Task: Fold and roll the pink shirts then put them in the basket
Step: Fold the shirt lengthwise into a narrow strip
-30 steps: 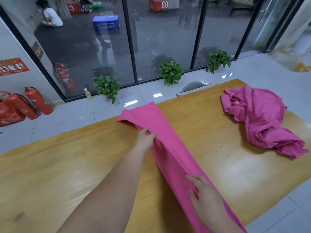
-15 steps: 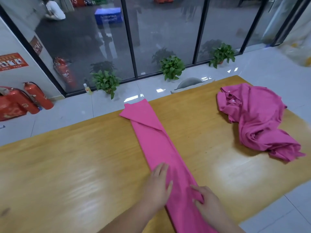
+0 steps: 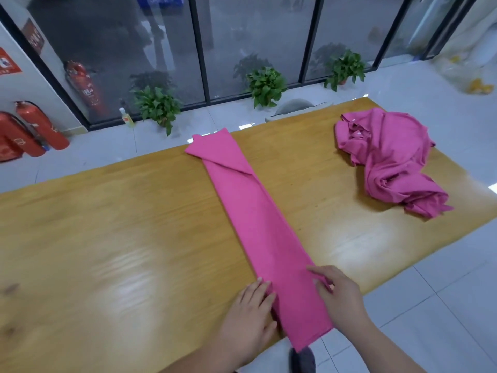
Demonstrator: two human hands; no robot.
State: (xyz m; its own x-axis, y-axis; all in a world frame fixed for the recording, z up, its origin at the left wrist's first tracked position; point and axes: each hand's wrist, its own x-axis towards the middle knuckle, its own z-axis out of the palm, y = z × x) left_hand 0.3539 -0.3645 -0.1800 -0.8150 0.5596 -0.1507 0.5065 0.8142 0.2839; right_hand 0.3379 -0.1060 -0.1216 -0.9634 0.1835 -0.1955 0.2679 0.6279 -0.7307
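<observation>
In the head view, a long narrow strip of folded bright pink shirt cloth (image 3: 258, 224) lies on the light wooden table (image 3: 107, 238). Its long axis runs from the near edge at about 6 o'clock away to the far edge at about 11 o'clock. The near end hangs a little over the near edge of the table, and both hands are at this end. The rest of the strip stretches away from them toward 11 o'clock.

The left hand (image 3: 250, 313) rests at the left border of the strip. Its grip is wide, with the fingers straight and flat, and the tips touch the cloth. The right hand (image 3: 338, 294) is at the right border, a little farther up the strip. Its fingers lie on the edge, but I cannot tell if this grip pinches the cloth or only presses it. The two hands are about equally near to the end, one on each side.

The strip looks smooth and even in width, with a diagonal flap folded over at the far end. I judge that the folding of this shirt is finished and the rolling should start from the near end, going along the axis.

A second, crumpled pink shirt (image 3: 390, 157) lies in a heap at about 2 o'clock, well apart, not yet folded. No basket is visible.
</observation>
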